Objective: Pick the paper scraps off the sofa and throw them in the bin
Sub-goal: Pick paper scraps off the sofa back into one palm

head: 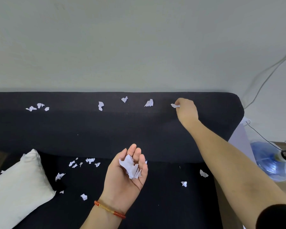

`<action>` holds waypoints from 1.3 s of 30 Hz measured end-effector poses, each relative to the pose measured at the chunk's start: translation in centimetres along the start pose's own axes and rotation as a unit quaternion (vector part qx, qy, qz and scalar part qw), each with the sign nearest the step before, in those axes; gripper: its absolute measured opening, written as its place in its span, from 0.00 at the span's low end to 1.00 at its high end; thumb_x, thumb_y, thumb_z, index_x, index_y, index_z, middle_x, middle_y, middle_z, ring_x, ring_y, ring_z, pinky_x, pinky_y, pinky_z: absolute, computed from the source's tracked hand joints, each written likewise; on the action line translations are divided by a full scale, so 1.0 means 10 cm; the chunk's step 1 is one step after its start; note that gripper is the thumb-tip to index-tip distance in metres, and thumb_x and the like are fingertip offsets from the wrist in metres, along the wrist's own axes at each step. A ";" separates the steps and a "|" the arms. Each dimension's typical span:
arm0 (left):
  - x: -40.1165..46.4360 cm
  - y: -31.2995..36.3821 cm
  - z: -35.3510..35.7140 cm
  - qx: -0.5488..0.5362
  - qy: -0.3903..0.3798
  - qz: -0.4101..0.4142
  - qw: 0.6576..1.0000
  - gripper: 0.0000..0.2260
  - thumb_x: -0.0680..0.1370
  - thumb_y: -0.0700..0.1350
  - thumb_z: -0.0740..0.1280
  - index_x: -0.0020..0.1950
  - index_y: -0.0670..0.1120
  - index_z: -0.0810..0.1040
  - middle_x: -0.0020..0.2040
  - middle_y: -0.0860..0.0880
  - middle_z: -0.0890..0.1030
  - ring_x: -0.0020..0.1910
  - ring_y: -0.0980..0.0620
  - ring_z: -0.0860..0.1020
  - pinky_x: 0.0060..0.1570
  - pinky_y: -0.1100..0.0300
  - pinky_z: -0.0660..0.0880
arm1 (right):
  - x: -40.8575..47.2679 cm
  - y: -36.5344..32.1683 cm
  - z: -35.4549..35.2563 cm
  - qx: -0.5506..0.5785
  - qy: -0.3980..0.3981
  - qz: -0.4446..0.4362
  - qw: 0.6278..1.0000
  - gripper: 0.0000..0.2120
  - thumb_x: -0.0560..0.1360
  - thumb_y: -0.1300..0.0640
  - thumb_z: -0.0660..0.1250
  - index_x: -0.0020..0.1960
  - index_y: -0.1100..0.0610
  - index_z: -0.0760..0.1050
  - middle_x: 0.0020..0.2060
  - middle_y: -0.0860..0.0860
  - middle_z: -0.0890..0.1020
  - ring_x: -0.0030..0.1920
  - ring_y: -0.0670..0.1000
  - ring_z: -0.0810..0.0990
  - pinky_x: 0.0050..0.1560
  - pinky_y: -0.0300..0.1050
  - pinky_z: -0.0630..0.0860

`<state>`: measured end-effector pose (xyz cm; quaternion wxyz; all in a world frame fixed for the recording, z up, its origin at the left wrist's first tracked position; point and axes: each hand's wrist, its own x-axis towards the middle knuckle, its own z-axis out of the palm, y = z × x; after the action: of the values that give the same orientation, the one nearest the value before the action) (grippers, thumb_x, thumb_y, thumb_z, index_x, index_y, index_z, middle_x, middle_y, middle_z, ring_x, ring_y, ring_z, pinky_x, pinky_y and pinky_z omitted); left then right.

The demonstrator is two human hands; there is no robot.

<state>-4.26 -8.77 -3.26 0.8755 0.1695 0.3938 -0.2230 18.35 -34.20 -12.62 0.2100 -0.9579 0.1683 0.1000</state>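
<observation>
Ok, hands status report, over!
Right hand pinching a white torn paper scrap at the black fabric sofa back. Left hand, palm up, carries gathered scraps. More scraps scattered around. Nothing in the way.

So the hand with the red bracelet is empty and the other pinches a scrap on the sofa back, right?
No. The left hand, with the red bracelet, is not empty: paper scraps lie in its palm, as the head view shows. The right hand does pinch a scrap on the sofa back.
</observation>
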 end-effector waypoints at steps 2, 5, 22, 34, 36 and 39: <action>0.00 0.00 -0.02 0.001 0.001 0.006 1.000 0.11 0.80 0.48 0.69 0.50 0.46 0.90 0.47 0.50 0.87 0.39 0.49 0.87 0.36 0.54 0.84 | -0.05 0.07 0.05 0.033 0.048 -0.002 0.998 0.11 0.81 0.67 0.63 0.59 0.69 0.80 0.55 0.63 0.86 0.56 0.65 0.86 0.55 0.60 0.85; 0.00 0.01 -0.07 0.016 -0.005 0.007 1.000 0.11 0.78 0.49 0.69 0.51 0.47 0.90 0.49 0.50 0.87 0.39 0.49 0.87 0.35 0.54 0.84 | -0.08 0.18 0.04 0.128 0.059 0.020 0.990 0.08 0.83 0.62 0.66 0.56 0.62 0.83 0.54 0.57 0.87 0.56 0.59 0.87 0.50 0.52 0.85; -0.22 0.35 0.01 -0.006 -0.082 0.061 0.995 0.14 0.84 0.47 0.64 0.58 0.40 0.85 0.52 0.43 0.89 0.49 0.42 0.88 0.39 0.50 0.86 | -2.33 -0.78 -0.66 0.399 0.085 -0.153 0.900 0.04 0.74 0.48 0.74 0.45 0.49 0.86 0.39 0.46 0.87 0.40 0.49 0.87 0.51 0.55 0.87; -0.85 0.80 -0.86 -0.037 -0.130 0.070 0.988 0.14 0.83 0.48 0.64 0.51 0.43 0.88 0.52 0.44 0.87 0.47 0.43 0.87 0.48 0.48 0.85 | -3.91 -1.75 0.05 0.270 -0.030 -0.188 0.944 0.14 0.74 0.62 0.75 0.41 0.41 0.83 0.37 0.39 0.86 0.40 0.40 0.85 0.40 0.37 0.84; -0.94 0.90 -1.08 -0.031 -0.123 0.075 0.989 0.16 0.83 0.50 0.65 0.49 0.44 0.90 0.51 0.45 0.88 0.50 0.43 0.87 0.50 0.48 0.83 | -4.08 -1.93 0.22 0.238 -0.029 -0.191 0.952 0.15 0.75 0.60 0.75 0.40 0.39 0.81 0.38 0.38 0.85 0.43 0.38 0.84 0.41 0.31 0.81; -1.08 1.05 -1.36 -0.035 -0.115 0.086 0.989 0.12 0.81 0.50 0.68 0.50 0.44 0.88 0.52 0.44 0.87 0.52 0.42 0.87 0.55 0.47 0.82 | -4.28 -2.12 0.41 0.227 -0.033 -0.191 0.954 0.11 0.75 0.59 0.74 0.42 0.42 0.81 0.39 0.38 0.85 0.45 0.35 0.83 0.40 0.26 0.78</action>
<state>-13.50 9.25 -2.38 0.9361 0.1457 0.2822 -0.1509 -13.95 -2.31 2.71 0.4426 -0.8954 -0.0062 0.0483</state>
